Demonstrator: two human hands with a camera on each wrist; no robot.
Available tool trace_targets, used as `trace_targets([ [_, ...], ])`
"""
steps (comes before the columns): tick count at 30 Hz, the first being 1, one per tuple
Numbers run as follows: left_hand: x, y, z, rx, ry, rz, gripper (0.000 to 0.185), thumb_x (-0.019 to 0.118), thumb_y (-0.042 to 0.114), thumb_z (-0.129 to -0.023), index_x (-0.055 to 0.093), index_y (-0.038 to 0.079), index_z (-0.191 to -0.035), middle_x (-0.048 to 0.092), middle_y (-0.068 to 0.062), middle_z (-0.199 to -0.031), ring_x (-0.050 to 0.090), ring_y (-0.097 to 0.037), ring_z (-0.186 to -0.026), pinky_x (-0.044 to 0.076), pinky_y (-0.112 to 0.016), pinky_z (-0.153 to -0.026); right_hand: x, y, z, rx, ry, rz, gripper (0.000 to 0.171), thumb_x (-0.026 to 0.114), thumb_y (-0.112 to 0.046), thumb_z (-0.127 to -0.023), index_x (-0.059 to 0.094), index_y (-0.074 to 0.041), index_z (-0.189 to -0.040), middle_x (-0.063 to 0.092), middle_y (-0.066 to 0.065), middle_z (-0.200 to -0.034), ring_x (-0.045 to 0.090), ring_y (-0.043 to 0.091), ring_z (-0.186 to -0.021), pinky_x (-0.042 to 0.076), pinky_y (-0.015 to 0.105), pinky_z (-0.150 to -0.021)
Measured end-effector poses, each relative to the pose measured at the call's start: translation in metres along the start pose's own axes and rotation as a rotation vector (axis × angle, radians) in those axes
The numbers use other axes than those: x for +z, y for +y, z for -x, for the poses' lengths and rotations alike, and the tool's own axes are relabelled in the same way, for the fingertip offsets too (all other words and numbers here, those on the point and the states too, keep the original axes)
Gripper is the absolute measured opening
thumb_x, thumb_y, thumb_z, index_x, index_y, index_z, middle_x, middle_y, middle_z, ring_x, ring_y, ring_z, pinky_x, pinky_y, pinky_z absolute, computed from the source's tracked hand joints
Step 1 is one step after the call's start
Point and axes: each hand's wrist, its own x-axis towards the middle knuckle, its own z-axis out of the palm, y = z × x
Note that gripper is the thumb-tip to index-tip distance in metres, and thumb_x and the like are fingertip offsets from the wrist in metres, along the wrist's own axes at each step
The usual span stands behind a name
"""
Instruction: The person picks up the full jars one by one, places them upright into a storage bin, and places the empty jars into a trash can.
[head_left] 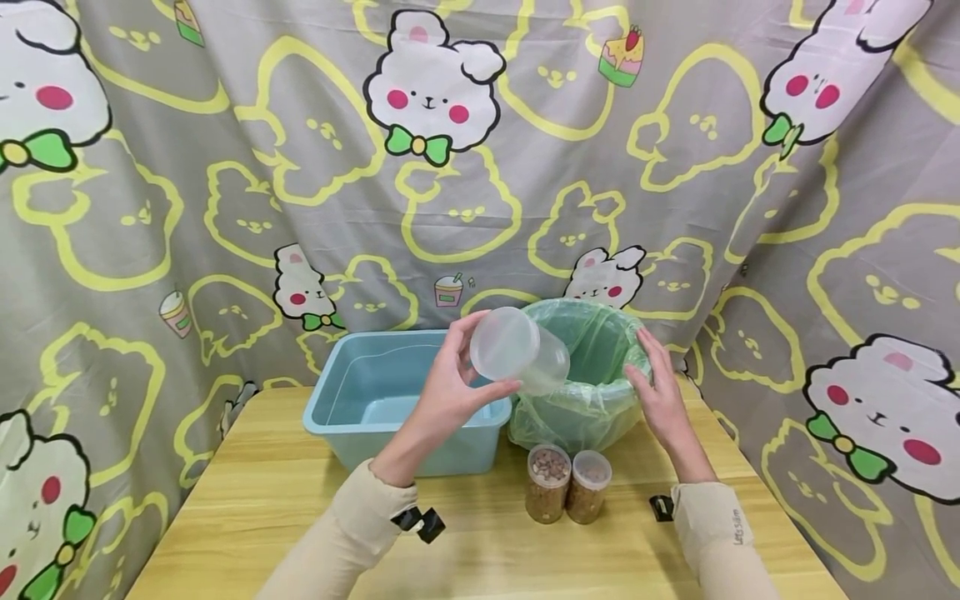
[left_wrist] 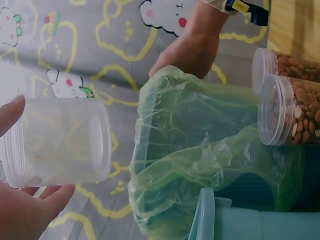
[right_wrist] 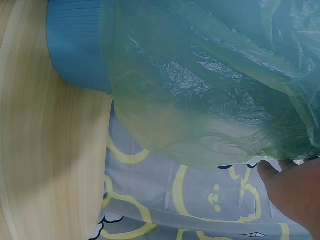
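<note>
Tipping the empty clear jar (head_left: 519,351) sideways, your left hand (head_left: 448,392) gripped it, mouth toward the green-lined bin (head_left: 592,400) just beyond its fingertips; your right hand (head_left: 662,398) rested flat-fingered on the rim.

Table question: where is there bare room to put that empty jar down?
Bare wood lies left of the blue tub, and along the near edge of the table between the sleeves. It is crowded where two filled jars stand against the lined bin.
</note>
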Motion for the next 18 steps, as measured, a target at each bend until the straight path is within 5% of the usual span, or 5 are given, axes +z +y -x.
trace_targets([
  [18,0.037,-0.021,-0.027,-0.034,-0.017,0.072,0.087,0.088,0.013,-0.082,0.037,0.029,-0.15,0.043,-0.001,-0.149,0.05,-0.022,-0.134,0.044,-0.057,-0.112,0.0,0.0,0.0,0.005,0.003,0.022,0.064,0.054,-0.01,-0.105,0.027,0.001,-0.162,0.02,0.022,-0.17,0.017,0.045,-0.156,0.013,0.066,-0.124],
])
